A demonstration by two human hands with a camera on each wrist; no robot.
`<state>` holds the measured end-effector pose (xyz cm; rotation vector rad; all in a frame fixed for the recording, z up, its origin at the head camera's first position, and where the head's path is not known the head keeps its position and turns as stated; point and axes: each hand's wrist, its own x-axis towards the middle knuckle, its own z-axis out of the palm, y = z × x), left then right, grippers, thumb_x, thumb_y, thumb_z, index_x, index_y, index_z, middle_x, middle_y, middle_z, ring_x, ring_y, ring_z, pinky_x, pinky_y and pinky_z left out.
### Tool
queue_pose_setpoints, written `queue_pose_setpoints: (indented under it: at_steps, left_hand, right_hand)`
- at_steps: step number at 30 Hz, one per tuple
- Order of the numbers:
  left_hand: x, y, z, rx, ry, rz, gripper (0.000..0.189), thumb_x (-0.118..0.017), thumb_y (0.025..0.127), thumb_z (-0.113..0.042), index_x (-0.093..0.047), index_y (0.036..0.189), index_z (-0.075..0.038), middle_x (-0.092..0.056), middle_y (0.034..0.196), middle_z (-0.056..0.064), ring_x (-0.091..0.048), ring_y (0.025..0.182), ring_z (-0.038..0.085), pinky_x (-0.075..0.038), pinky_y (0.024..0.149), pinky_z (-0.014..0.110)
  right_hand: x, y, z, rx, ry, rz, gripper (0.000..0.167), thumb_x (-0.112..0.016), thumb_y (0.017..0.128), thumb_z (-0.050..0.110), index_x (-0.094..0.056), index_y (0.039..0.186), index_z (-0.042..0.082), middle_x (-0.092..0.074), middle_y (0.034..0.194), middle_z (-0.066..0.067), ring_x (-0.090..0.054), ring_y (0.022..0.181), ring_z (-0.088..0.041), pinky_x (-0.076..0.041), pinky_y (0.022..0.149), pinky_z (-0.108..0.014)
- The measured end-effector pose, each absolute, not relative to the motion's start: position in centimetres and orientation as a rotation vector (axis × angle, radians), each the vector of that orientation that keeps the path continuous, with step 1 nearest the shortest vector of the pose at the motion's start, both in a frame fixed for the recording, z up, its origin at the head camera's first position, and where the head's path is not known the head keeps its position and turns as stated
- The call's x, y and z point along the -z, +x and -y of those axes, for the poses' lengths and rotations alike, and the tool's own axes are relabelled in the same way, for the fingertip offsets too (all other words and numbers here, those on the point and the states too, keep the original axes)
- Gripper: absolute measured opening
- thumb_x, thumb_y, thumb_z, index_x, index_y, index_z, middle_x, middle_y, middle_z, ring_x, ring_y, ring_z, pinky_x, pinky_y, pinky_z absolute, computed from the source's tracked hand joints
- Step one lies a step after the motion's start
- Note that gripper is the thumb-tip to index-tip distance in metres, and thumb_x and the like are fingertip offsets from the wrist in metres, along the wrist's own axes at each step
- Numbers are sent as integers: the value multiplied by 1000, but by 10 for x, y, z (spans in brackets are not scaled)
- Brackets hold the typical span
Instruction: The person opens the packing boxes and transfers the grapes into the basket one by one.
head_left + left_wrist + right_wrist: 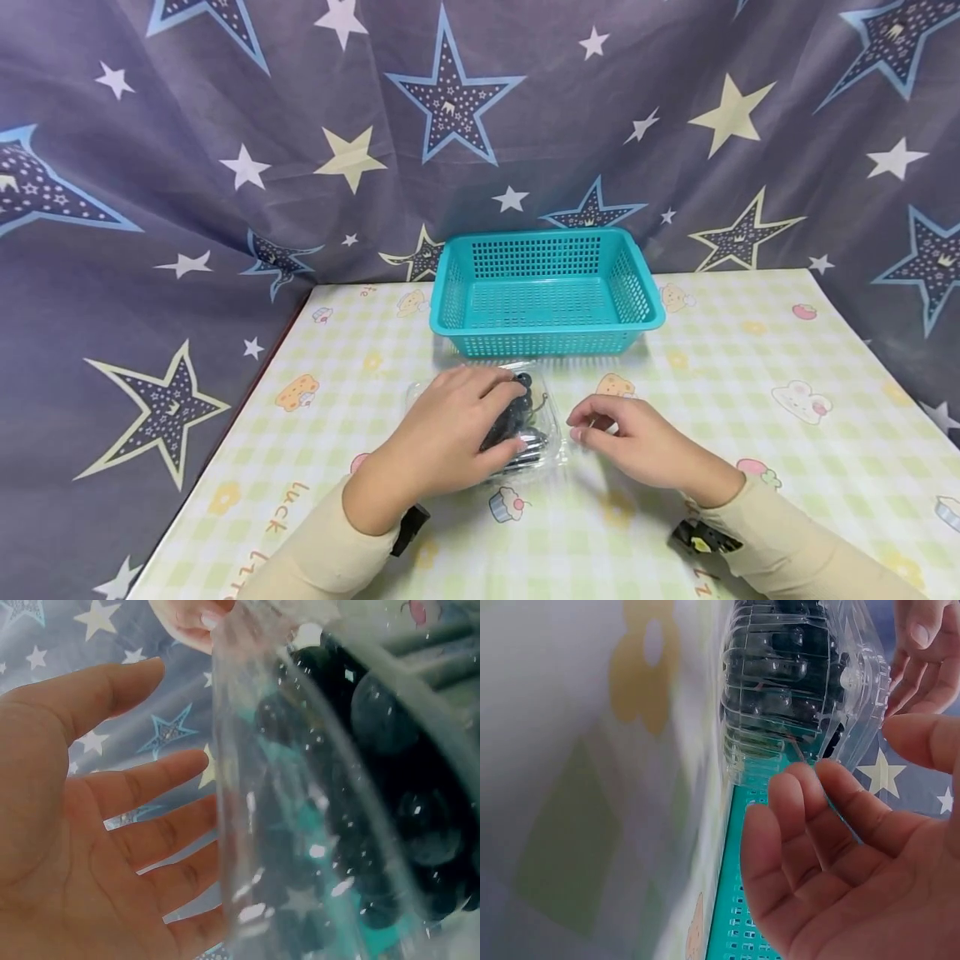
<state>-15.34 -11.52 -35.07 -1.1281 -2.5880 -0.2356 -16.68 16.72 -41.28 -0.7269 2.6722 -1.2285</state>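
A clear plastic clamshell box (553, 437) of dark grapes (512, 417) lies on the table in the head view. My left hand (457, 425) is over the box with its fingers spread, covering much of it. The left wrist view shows that palm (127, 847) with extended fingers beside the clear plastic (247, 885); fingertip contact is hard to tell. At the box's right edge, my right hand (637, 437) has loosely bent fingers. In the right wrist view, thumb and fingers (847, 802) are apart beside the ribbed box, with a thin stem (795, 746) inside.
Behind the clamshell box stands a turquoise perforated basket (547, 332) with nothing in it, near the table's far edge. A checked cloth with cartoon prints (735, 367) covers the table. A dark star-patterned curtain (262, 83) hangs behind.
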Motion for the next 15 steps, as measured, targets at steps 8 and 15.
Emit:
queue_pose_setpoints:
  at_steps: [8, 15]
  left_hand:
    - [359, -153, 106, 176, -1162, 2646, 57, -72, 92, -48, -62, 138, -17, -61, 139, 6, -58, 131, 25, -44, 113, 50]
    - [364, -150, 101, 152, -1180, 2640, 59, -73, 91, -46, -61, 139, -16, -59, 142, 8, -56, 133, 27, -45, 113, 51]
  right_hand:
    - [414, -166, -166, 1246, -703, -2628, 11, -64, 99, 20, -74, 105, 18, -72, 94, 8, -65, 88, -7, -54, 81, -27]
    - [419, -165, -165, 1267, -736, -2581, 13, -64, 98, 18, -74, 105, 14, -71, 94, 8, -65, 90, -9, -54, 84, -27]
